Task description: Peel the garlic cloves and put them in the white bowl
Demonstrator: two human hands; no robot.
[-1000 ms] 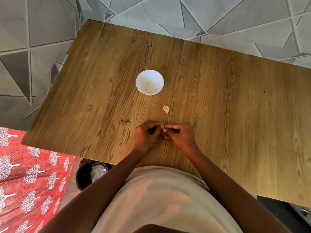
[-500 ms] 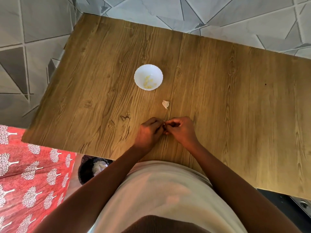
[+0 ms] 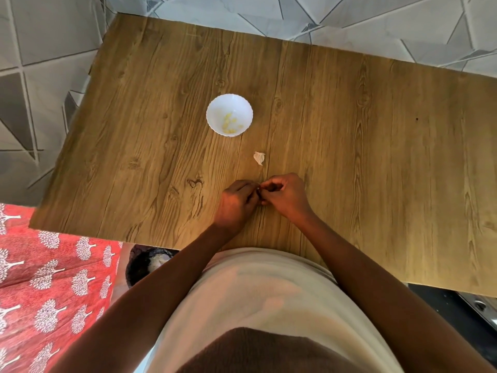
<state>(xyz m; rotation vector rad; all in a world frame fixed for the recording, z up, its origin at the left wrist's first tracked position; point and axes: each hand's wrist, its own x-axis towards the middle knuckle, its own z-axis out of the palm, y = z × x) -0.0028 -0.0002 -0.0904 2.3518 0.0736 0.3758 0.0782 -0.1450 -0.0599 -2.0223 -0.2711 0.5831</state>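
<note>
A small white bowl [image 3: 229,106] stands in the middle of the wooden table [image 3: 349,130] and holds several peeled yellowish garlic cloves [image 3: 229,123]. One unpeeled garlic clove [image 3: 259,158] lies on the wood between the bowl and my hands. My left hand [image 3: 236,203] and my right hand [image 3: 286,193] meet fingertip to fingertip near the table's front edge. Together they pinch a small garlic clove [image 3: 258,188], almost wholly hidden by my fingers.
A black bin [image 3: 146,263] with white peelings in it stands on the floor below the table's front left edge. A red patterned cloth [image 3: 51,286] lies at the lower left. Grey tiled floor surrounds the table.
My hands stay together on the clove with only small finger shifts. The view has tilted a little, so the bowl and loose clove sit higher in frame.
</note>
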